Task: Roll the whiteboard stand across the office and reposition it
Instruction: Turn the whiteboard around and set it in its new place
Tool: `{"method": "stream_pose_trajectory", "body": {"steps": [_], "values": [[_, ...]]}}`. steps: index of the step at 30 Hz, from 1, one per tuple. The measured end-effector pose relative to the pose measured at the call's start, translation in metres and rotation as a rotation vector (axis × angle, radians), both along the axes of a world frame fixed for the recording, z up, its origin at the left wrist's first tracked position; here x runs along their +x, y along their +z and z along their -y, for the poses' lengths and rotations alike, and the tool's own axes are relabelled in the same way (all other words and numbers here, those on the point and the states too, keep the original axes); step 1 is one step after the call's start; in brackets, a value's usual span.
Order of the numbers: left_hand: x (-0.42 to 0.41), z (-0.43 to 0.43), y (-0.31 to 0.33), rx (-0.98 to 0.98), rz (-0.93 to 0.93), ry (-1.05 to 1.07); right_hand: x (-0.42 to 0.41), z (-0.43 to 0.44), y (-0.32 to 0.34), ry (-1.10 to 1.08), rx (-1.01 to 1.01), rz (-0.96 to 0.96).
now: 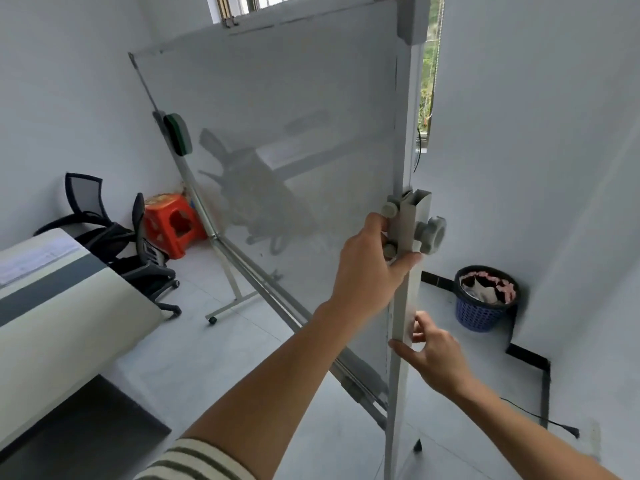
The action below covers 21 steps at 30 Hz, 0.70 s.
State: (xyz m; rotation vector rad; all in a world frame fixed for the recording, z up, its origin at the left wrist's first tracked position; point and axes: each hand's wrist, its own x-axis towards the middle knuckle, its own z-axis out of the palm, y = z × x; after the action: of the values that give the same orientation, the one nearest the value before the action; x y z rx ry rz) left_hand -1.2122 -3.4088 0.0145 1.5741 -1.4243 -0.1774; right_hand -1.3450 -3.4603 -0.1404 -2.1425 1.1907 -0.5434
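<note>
The whiteboard stand (407, 306) fills the middle of the view, its pale grey board (294, 150) seen at an angle, tilted back to the left. My left hand (370, 268) grips the near upright post just below the grey clamp knobs (433, 235). My right hand (436, 351) holds the same post lower down, thumb in front and fingers behind. A green eraser (178, 133) sticks to the board's far edge. The far leg ends in a small black caster (212, 319) on the floor.
A black mesh office chair (114, 233) and an orange plastic stool (173, 225) sit at the left wall. A curved desk (59, 306) is near left. A blue waste basket (485, 299) stands in the right corner. A black cable (540, 417) runs on the floor.
</note>
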Motion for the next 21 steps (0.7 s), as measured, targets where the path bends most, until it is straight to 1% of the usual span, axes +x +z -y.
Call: {"method": "stream_pose_trajectory", "body": {"steps": [9, 15, 21], "values": [[0.040, 0.130, -0.001, 0.012, -0.010, 0.121, 0.049, 0.138, 0.003, 0.063, 0.010, -0.026], [0.067, 0.221, -0.005, -0.012, 0.006, 0.100, 0.077, 0.229, -0.001, 0.055, 0.011, -0.009], [0.069, 0.316, -0.007, 0.002, 0.035, 0.073, 0.080, 0.320, 0.006, 0.046, 0.123, 0.049]]}}
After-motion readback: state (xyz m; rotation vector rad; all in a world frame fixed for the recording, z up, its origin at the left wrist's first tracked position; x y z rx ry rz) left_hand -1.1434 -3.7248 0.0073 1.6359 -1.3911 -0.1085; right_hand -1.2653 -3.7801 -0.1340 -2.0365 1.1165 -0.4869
